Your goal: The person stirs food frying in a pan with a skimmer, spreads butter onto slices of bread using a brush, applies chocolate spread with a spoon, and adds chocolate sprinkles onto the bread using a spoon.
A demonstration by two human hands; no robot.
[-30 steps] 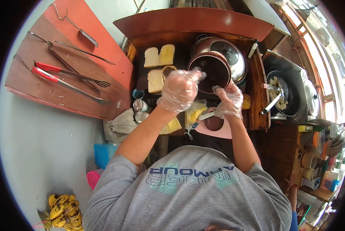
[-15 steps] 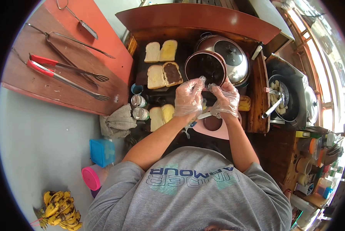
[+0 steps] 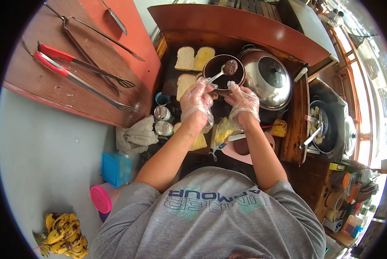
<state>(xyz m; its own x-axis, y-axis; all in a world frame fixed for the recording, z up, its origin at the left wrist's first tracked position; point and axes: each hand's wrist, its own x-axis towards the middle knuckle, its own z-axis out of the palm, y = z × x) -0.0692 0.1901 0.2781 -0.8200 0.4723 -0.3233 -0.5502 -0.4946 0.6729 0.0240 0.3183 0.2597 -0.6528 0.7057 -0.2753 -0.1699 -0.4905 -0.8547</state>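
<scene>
Both hands wear clear plastic gloves. My left hand [image 3: 197,101] is closed on the handle of a spoon [image 3: 216,77], whose bowl carries a dark brown paste [image 3: 230,67] above the open pot. My right hand [image 3: 244,102] is closed at the near rim of that dark pot [image 3: 206,69], fingertips on the rim. Left of the pot lie a plain bread slice [image 3: 185,58] and a yellow-spread slice [image 3: 204,58]. Nearer sits another plain slice [image 3: 185,84]; its dark-spread neighbour is mostly hidden behind my left hand. More yellow-spread bread [image 3: 198,143] is below.
A lidded steel pot [image 3: 267,82] stands right of the open pot. Nearer me are a pink board [image 3: 266,142], a yellow-filled bag [image 3: 224,131] and jars [image 3: 163,128]. Tongs [image 3: 81,77] hang at the left; a pan [image 3: 327,125] sits at the right.
The spoon with paste has come up out of the pot in my left hand. The view has shifted, and the open pot now appears farther left. My right hand stays by its rim.
</scene>
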